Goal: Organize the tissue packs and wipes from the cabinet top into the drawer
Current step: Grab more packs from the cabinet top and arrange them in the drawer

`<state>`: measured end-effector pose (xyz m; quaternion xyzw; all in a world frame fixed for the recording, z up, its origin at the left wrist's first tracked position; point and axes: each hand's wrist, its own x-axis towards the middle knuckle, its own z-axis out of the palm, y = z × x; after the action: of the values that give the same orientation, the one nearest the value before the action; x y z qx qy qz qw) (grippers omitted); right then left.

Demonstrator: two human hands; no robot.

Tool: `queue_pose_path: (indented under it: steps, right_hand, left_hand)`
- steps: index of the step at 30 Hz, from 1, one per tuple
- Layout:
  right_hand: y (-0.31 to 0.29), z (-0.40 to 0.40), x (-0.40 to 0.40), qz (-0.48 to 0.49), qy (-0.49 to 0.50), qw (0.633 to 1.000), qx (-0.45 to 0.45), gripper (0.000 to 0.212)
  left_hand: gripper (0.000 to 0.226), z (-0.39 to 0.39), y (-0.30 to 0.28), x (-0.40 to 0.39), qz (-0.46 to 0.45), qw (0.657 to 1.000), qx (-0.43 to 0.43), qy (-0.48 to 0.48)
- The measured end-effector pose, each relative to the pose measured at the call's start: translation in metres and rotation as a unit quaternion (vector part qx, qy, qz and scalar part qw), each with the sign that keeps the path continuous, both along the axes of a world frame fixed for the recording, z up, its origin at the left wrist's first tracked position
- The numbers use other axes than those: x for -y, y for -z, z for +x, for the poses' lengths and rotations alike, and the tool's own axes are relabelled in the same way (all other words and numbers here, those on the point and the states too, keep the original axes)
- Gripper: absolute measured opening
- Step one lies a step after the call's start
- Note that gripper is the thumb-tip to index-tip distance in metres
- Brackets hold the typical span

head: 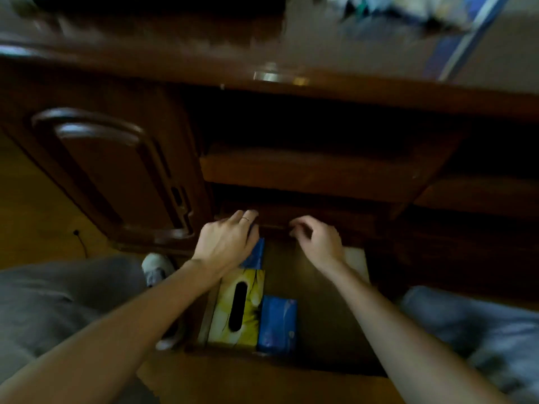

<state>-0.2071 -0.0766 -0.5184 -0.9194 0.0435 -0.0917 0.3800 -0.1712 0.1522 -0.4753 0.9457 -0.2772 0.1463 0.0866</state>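
A yellow cardboard tissue box [237, 307] with a dark oval slot lies flat in the open wooden drawer [318, 301], tight against the drawer's left wall. Its long axis runs front to back, and the slot runs the same way, facing up. Its near end sits close to the drawer's front edge. Touching its right side at the near end is a blue plastic tissue pack [277, 323], also lying lengthwise front to back. A second blue pack [256, 255] shows just beyond the far end of the yellow box, at the drawer's back left, partly covered by a hand.

The left hand [226, 243] rests palm down over that far pack, fingers spread and loosely extended toward the cabinet front; whether it grips the pack cannot be told. A thin ring sits on one finger. The right hand [319, 239] hovers over the drawer's back edge with fingers curled, holding nothing visible. A pale, flat object [357, 259] lies at the drawer's back right corner, too dim to identify.

The dark brown wooden cabinet [116, 170] rises behind, its top blurred.
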Motion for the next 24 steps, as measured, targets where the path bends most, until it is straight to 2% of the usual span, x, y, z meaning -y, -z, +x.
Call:
queue_pose_path:
  steps: [2,5,7,9,11,14,15,16,20,24]
  right_hand:
    - [-0.061,-0.005,0.011,-0.007,0.015,0.992,0.122,0.02]
    - [-0.143,-0.013,0.027,-0.056,0.015,0.952,0.3,0.017]
    - [-0.192,-0.012,0.037,-0.095,0.032,0.919,0.381,0.015]
    - [-0.236,-0.004,0.049,-0.14,0.085,0.891,0.423,0.015]
    - [-0.272,0.011,0.063,-0.205,0.128,0.892,0.381,0.02]
    - [-0.298,0.034,0.092,-0.285,0.11,0.941,0.148,0.039]
    - [-0.3,0.04,0.099,-0.299,0.097,0.945,0.089,0.043]
    - [-0.297,0.046,0.104,-0.316,0.089,0.942,0.066,0.046]
    - [-0.294,0.063,0.113,-0.382,0.104,0.906,0.149,0.05]
    - [-0.311,0.086,0.139,-0.292,0.136,0.937,0.14,0.043]
  left_hand:
    - [0.032,0.005,-0.058,0.0,-0.059,0.994,0.082,0.039]
    - [0.028,0.012,-0.136,0.002,-0.119,0.965,0.208,0.103]
    - [0.026,0.02,-0.179,0.011,-0.142,0.947,0.263,0.12]
    - [0.022,0.031,-0.214,0.025,-0.138,0.942,0.283,0.114]
    - [0.023,0.046,-0.239,0.042,-0.132,0.955,0.252,0.089]
    - [0.029,0.073,-0.256,0.065,-0.132,0.976,0.169,0.038]
    - [0.03,0.083,-0.257,0.072,-0.13,0.979,0.151,0.029]
    - [0.031,0.093,-0.257,0.08,-0.126,0.982,0.14,0.026]
    - [0.03,0.128,-0.261,0.115,-0.107,0.985,0.124,0.045]
    - [0.031,0.165,-0.264,0.165,-0.085,0.991,0.068,0.078]
